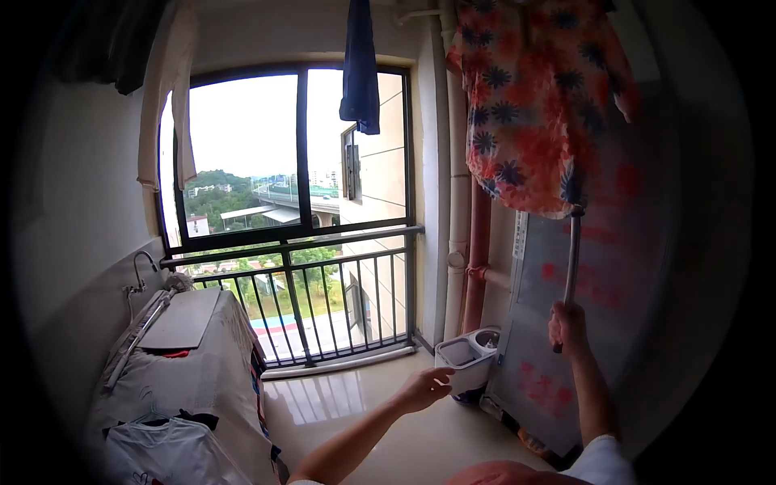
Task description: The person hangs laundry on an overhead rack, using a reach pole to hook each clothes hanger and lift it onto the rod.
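Observation:
My right hand (pixel 568 325) is wrapped round the lower end of a grey clothes pole (pixel 573 259), held almost upright. The pole's top reaches the hem of a red-orange shirt (pixel 521 105) with dark blue flowers, which hangs high on the right; whether it is hooked on the pole is hidden. My left hand (pixel 424 390) is held out low in front of me with nothing in it, fingers loosely bent and apart. Just beyond it stands a white mop bucket (pixel 469 360) on the floor.
A covered washing machine or table (pixel 186 368) on the left carries a flat board (pixel 179 320) and a white shirt on a hanger (pixel 166 449). Ahead is a window with a railing (pixel 307 299). Beige trousers (pixel 162 105) and a dark blue garment (pixel 360 73) hang overhead. A grey panel (pixel 582 323) stands right.

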A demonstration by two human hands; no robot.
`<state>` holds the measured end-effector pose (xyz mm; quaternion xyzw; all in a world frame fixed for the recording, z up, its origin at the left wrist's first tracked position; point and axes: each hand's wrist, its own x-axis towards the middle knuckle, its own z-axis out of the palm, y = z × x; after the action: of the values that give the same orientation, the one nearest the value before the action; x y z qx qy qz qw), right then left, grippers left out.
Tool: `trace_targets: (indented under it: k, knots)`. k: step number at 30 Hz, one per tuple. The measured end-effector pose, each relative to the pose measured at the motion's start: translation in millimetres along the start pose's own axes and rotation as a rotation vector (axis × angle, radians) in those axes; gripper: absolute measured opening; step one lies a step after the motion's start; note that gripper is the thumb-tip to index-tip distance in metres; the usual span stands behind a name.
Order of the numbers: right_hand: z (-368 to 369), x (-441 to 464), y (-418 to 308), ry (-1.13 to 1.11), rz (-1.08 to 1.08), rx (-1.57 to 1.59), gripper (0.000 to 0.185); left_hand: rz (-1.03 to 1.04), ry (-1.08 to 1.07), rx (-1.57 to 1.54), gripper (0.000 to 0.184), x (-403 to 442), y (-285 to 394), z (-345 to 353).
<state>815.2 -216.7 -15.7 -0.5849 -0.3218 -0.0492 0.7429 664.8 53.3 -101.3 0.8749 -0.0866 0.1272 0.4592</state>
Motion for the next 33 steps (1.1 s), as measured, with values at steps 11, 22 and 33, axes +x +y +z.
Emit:
trace_targets:
  k: [11, 22, 33]
  knots:
    - [10, 95, -152, -0.047, -0.117, 0.013, 0.032, -0.264, -0.185, -0.124, 0.035, -42, -96, 13]
    - [13, 154, -240, -0.056, -0.165, -0.064, 0.03, -0.444, -0.173, -0.252, 0.037, -71, -145, 28]
    - [33, 178, -267, -0.038, -0.115, -0.101, 0.03, -0.543, -0.128, -0.35, 0.034, -94, -163, 42]
